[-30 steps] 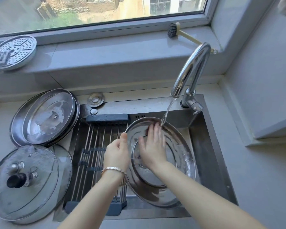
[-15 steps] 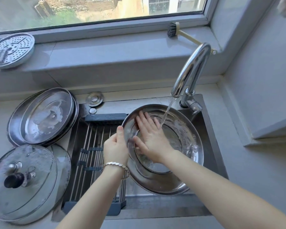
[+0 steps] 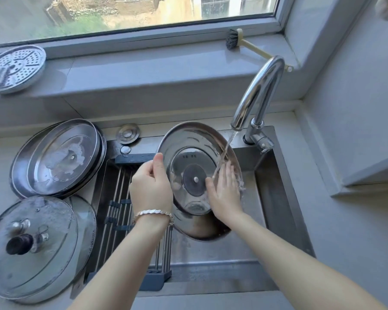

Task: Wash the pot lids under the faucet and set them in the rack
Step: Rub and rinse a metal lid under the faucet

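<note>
A large steel pot lid [image 3: 188,139] is tilted upright over the sink, its underside facing me. My left hand [image 3: 151,186] grips its left rim, thumb on the inner face. My right hand [image 3: 224,193] lies flat with straight fingers on the lid's right inner side, where the faucet [image 3: 259,92] stream lands. The roll-up rack [image 3: 117,211] of steel rods spans the sink's left half and holds nothing. Two steel lids [image 3: 61,157] are stacked on the counter to the left, and glass lids [image 3: 31,247] with a black knob lie in front of them.
The steel sink [image 3: 276,198] is open on its right half. A perforated steamer plate [image 3: 14,68] and a dish brush [image 3: 233,39] rest on the windowsill. A round steel cap [image 3: 128,133] sits behind the rack. Grey counter runs to the right.
The lid has been raised and tipped more upright, higher under the faucet. My right hand slid from the lid's upper left to its right side; my left hand rose with the rim.
</note>
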Demonstrator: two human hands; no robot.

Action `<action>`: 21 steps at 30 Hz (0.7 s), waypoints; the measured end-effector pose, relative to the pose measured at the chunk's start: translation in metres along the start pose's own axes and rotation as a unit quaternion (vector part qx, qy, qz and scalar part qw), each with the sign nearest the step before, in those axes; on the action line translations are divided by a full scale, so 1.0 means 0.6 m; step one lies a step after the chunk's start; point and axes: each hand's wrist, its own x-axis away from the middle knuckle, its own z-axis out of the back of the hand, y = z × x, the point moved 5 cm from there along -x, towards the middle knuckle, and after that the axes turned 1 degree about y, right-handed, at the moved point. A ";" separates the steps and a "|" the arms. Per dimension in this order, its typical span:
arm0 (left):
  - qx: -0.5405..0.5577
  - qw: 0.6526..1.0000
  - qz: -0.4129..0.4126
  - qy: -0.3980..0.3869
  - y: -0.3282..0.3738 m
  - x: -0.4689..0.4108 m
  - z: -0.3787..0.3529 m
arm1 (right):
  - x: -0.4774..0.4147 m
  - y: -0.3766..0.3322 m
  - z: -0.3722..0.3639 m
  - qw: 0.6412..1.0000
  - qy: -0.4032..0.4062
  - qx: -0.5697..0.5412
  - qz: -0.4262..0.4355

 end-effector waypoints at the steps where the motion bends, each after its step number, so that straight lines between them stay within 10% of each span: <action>1: 0.001 1.000 -0.016 0.008 0.006 0.000 -0.001 | 0.016 0.000 -0.013 0.999 -0.013 -0.037 -0.025; 6: 0.009 0.998 -0.064 0.012 0.012 0.018 -0.010 | 0.051 -0.028 -0.048 0.963 -0.039 -0.208 -0.168; 12: 0.069 0.995 -0.061 -0.027 0.001 0.038 -0.021 | -0.020 -0.022 0.029 0.980 0.140 -0.078 -0.118; 21: 0.135 0.989 -0.064 -0.009 -0.007 0.029 -0.027 | 0.028 -0.124 0.013 0.931 0.141 0.037 0.334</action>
